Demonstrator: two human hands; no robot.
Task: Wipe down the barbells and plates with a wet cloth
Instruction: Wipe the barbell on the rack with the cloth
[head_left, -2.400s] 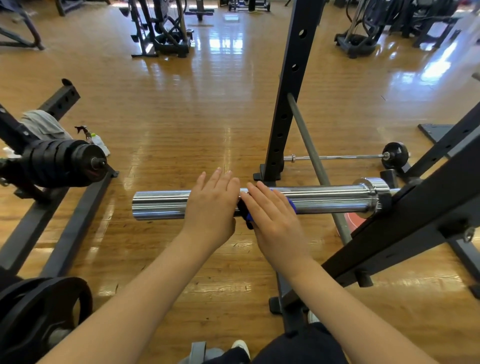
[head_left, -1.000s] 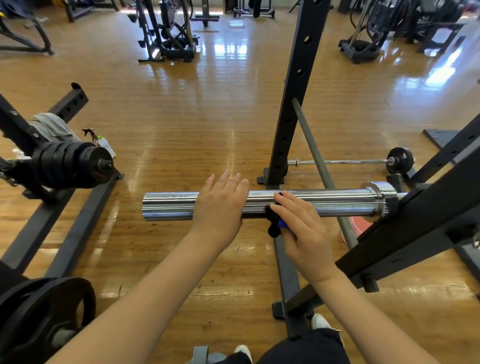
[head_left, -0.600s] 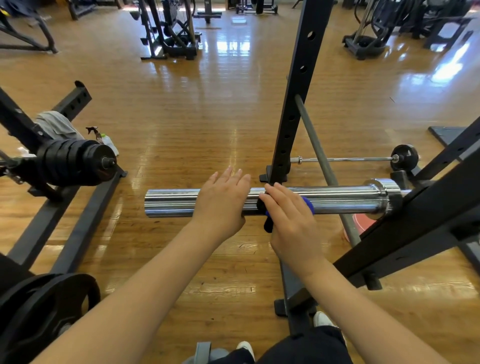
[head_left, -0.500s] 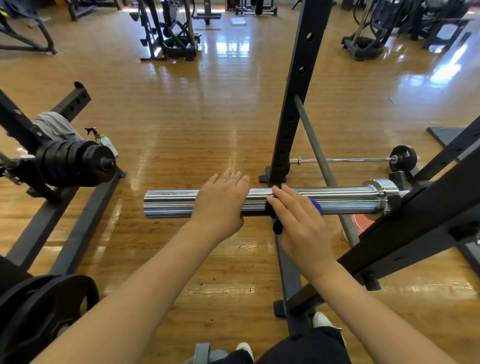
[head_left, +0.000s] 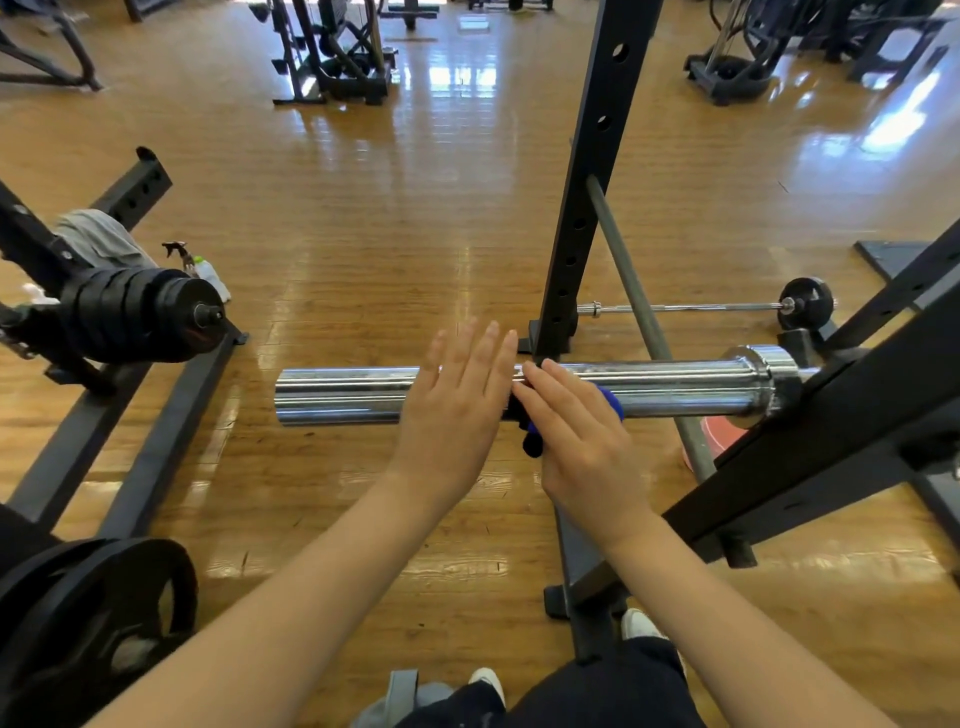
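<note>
A chrome barbell sleeve (head_left: 343, 395) juts out horizontally from the black rack at centre. My left hand (head_left: 457, 415) lies flat on top of the sleeve with straight fingers. My right hand (head_left: 582, 441) sits just right of it, fingers straight, pressing a blue and black cloth (head_left: 531, 436) against the sleeve. Only small bits of the cloth show under the palm. A stack of black plates (head_left: 140, 317) hangs on another bar at the left.
A black rack upright (head_left: 587, 197) rises behind the sleeve, and a slanted beam (head_left: 831, 441) crosses at right. A small barbell (head_left: 691, 307) lies on the wooden floor. A black plate (head_left: 93, 623) sits at lower left. A spray bottle (head_left: 205, 267) and grey towel (head_left: 98, 239) lie left.
My right hand has slid the cloth back and forth along the sleeve, now close against my left hand. My left hand's fingers have straightened and lifted slightly.
</note>
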